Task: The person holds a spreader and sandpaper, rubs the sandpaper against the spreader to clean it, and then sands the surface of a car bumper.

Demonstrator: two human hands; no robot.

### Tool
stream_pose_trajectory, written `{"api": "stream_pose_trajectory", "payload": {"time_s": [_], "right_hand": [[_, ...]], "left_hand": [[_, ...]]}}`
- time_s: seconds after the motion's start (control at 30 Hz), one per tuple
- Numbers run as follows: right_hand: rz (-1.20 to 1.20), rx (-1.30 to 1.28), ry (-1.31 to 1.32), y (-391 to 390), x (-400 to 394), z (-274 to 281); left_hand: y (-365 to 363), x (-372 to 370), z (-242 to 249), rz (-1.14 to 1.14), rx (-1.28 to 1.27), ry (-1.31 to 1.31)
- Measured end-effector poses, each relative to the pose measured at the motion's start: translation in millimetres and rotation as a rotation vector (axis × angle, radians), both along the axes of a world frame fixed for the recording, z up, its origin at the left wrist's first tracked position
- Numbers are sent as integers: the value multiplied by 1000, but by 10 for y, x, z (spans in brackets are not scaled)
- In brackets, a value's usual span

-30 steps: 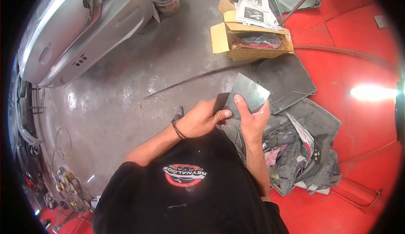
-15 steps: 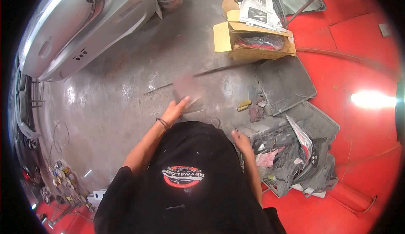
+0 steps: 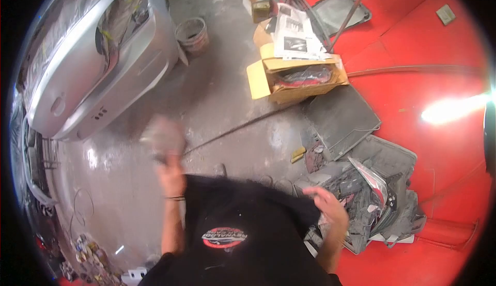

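My left hand, with a dark band at the wrist, is closed on a blurred greyish-pink sheet held over the grey floor. My right hand is at the right side of the black shirt, its fingers bent together at the stretched cloth. The shirt is pulled out toward that hand and carries a red and white logo. Just right of my right hand lies a cluttered grey crate with dusty pieces in it.
Silver car body panels stand at the upper left, beside a bucket. An open cardboard box with papers is at the upper right. A dark flat case and yellow blocks lie nearer. Bottles are lower left.
My left hand has moved left with the sheet. My right hand has moved right and now pulls the shirt outward. The view has shifted, and more of the car panels shows.
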State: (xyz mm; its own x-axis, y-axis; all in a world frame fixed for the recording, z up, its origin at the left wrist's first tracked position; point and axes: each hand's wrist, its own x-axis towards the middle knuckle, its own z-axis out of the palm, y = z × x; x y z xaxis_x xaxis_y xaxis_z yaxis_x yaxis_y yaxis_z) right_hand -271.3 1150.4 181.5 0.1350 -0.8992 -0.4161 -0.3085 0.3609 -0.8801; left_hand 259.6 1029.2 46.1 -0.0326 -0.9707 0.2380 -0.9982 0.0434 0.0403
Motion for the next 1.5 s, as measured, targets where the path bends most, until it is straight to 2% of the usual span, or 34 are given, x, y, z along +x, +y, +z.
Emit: {"api": "stream_pose_trajectory", "payload": {"time_s": [0.03,0.13,0.2,0.27,0.3,0.33,0.37,0.4,0.47,0.5,0.57,0.63,0.67,0.73,0.8,0.87,0.9,1.03,1.1,1.23,1.3,1.37,1.4,1.43,1.5], "right_hand": [[71,202,85,-97,42,948],[212,79,551,532,-362,2812],[256,-156,717,959,-675,3593],[494,-337,538,491,-716,3866],[687,-523,529,128,-638,3761],[842,-530,468,-223,-298,3746],[993,-528,395,-573,42,3730],[1111,-335,255,-809,445,3690],[1395,-180,-283,-810,516,2458],[1440,-70,-424,-742,591,1989],[1339,39,-409,-575,647,1437],[1149,9,-277,-633,672,1224],[1036,-52,-183,-747,738,1146],[792,-211,-3,-1057,947,907],[600,-383,178,-1408,1238,543],[457,-506,360,-1830,1547,93],[430,-524,435,-1978,1694,-126],[443,-559,653,-2165,2047,-572],[482,-544,712,-1970,2036,-658],[528,-522,788,-1425,1834,-582],[501,-518,804,-1424,1819,-629],[469,-516,819,-1566,1809,-679],[460,-519,822,-1565,1792,-660],[466,-540,827,-1530,1730,-618],[492,-539,875,-1321,1570,-530]], "left_hand": [[-170,380,564,-33,-231,-296],[-630,1170,1813,282,-582,502],[-837,1506,2448,307,-792,611],[-972,1663,2881,299,-895,621],[-1062,1660,3020,281,-923,648],[-1125,1621,3113,259,-944,679],[-1200,1515,3163,230,-964,736],[-1269,1313,3161,184,-967,803],[-1358,678,2974,92,-898,956],[-1400,314,2762,56,-832,1069],[-1394,-267,2166,20,-619,1267],[-1260,-661,1348,93,-284,1317],[-1099,-640,949,306,-5,1060],[-662,-599,123,279,65,1075],[-13,-131,-918,387,364,808],[770,181,-1362,417,569,590],[1192,382,-1584,370,591,469],[2176,836,-1656,541,775,337],[2272,861,-1588,627,800,350],[2019,851,-1628,687,678,442],[1807,825,-1721,650,588,587],[1468,621,-1610,621,520,899],[1282,478,-1464,704,566,938],[1072,246,-1235,703,473,1111],[677,-89,-784,553,371,1320]]}}
